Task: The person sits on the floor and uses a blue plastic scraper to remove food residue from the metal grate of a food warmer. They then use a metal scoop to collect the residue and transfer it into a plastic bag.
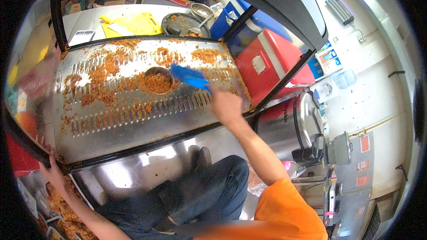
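My right hand (228, 105) grips the handle of a blue brush (190, 76), blurred, above the slotted metal tray (133, 133) of a glass display case. Orange-brown crumbs (103, 80) lie scattered over the tray, thickest toward its far and left sides. Near the brush's tip, a round metal bowl or recess (158, 80) is filled with crumbs; which it is I cannot tell. On the left, my left hand (53, 170) is wrapped around the black frame post (28, 136) at the case's near left corner. Several pieces of fried food (66, 203) lie beneath my left forearm.
Past the case, a white table carries a yellow cutting board (133, 25), a white scale (81, 36) and a dark round pan (186, 26) with a slotted turner. Right of the glass stands a red cooler (267, 60), with a steel container (283, 126) nearer me. Glossy steel (150, 163) fronts the tray.
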The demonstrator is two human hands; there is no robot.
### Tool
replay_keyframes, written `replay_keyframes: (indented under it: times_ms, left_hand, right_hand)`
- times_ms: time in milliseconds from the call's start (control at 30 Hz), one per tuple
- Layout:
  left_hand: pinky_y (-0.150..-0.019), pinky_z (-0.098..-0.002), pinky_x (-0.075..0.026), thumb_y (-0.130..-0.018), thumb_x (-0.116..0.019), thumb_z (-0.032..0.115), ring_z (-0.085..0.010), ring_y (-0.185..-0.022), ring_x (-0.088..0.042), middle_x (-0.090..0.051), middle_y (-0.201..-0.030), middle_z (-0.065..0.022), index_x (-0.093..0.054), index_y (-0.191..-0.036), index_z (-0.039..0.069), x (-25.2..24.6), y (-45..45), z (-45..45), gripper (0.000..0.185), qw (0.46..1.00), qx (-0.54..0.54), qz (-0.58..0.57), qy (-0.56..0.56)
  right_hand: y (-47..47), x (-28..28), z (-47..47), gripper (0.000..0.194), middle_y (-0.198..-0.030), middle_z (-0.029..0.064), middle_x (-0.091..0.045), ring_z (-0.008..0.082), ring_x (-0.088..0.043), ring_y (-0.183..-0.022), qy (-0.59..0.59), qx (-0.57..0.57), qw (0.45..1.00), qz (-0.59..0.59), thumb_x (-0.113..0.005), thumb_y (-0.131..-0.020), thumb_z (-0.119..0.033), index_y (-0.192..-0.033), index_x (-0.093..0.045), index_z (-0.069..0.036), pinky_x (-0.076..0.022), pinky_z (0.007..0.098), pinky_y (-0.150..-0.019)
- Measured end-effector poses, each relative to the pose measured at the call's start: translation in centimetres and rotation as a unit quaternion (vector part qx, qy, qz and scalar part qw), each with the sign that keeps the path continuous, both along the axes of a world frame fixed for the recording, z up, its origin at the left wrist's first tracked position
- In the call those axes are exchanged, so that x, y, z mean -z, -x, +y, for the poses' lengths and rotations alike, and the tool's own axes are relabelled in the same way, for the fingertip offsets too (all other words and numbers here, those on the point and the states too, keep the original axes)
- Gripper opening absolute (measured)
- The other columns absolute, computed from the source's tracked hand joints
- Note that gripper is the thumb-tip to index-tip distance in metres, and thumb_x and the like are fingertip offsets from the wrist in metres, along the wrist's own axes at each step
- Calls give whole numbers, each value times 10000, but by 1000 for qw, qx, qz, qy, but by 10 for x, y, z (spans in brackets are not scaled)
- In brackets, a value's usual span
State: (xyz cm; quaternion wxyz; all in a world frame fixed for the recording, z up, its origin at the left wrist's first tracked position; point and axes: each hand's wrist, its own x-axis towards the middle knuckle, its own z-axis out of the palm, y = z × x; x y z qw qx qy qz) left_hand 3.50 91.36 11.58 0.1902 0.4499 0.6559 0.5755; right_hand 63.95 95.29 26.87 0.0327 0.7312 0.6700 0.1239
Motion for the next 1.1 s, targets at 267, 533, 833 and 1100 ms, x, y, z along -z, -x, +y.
replay_keyframes:
  times_ms: [267, 533, 833, 1100]
  left_hand:
    - [-1047, -361, -377, -938, -556, 74, -210, -1206, -517, -524, -1357, -135, -453, -1373, -12, 14, 14, 0, 455, 999, -35, 5, 17]
    - [-1046, -328, -354, -895, -624, 46, -206, -1222, -501, -533, -1351, -109, -415, -1399, 1, -41, -60, -7, 547, 993, -106, 47, -31]
    - [-1018, -350, -401, -916, -627, 69, -217, -1181, -544, -570, -1305, -141, -463, -1358, -6, -60, -73, -3, 477, 996, -60, -43, -48]
    - [-978, -332, -432, -937, -587, 67, -212, -1137, -571, -595, -1261, -142, -506, -1309, -16, -39, -72, 8, 390, 985, -119, -80, -96]
  right_hand:
    - [-111, -19, -41, 285, -877, 200, -691, 388, -687, -798, 38, 207, 978, -14, -530, -834, -147, -1095, -620, -76, -540, 512, -689]
    - [-60, 44, -88, 417, -962, 179, -672, 395, -660, -791, -174, 135, 961, 164, -585, -824, -122, -1239, -545, -111, -525, 517, -694]
    - [-98, -21, 86, 335, -958, 202, -692, 385, -674, -913, -42, 248, 965, 75, -591, -833, -192, -1151, -623, -93, -535, 485, -771]
    - [-57, -9, 212, 333, -1089, 224, -670, 353, -658, -1013, 143, 79, 986, -16, -584, -802, -155, -1061, -658, 41, -539, 438, -820]
